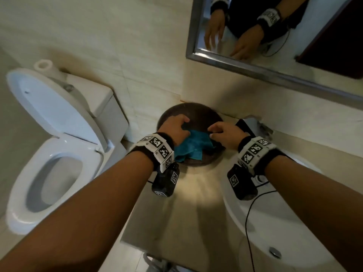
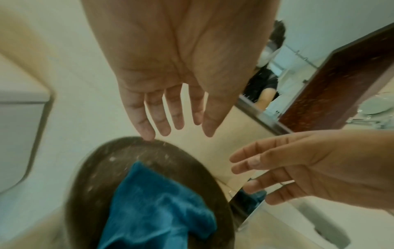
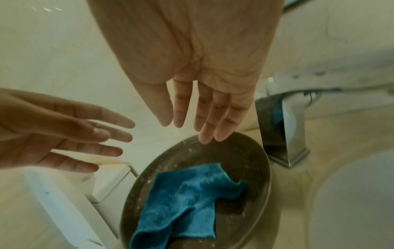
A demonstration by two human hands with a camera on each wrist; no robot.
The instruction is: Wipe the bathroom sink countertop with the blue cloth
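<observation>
The blue cloth (image 1: 190, 148) (image 2: 157, 207) (image 3: 187, 197) lies crumpled in a dark round tray (image 1: 196, 107) (image 2: 91, 168) (image 3: 251, 151) at the back left of the beige countertop (image 1: 186, 203). My left hand (image 1: 176, 128) (image 2: 177, 121) hovers over the tray's left side with fingers extended, holding nothing. Over the tray's right side is my right hand (image 1: 224, 134) (image 3: 204, 121), also with straight fingers and empty. Both wrist views show the cloth lying free below the fingertips.
A white sink basin (image 1: 275, 222) fills the right of the counter, with a chrome faucet (image 1: 253, 124) (image 3: 283, 134) behind it, close to my right hand. A toilet (image 1: 59, 154) with its lid up stands left. A framed mirror (image 1: 275, 46) hangs above.
</observation>
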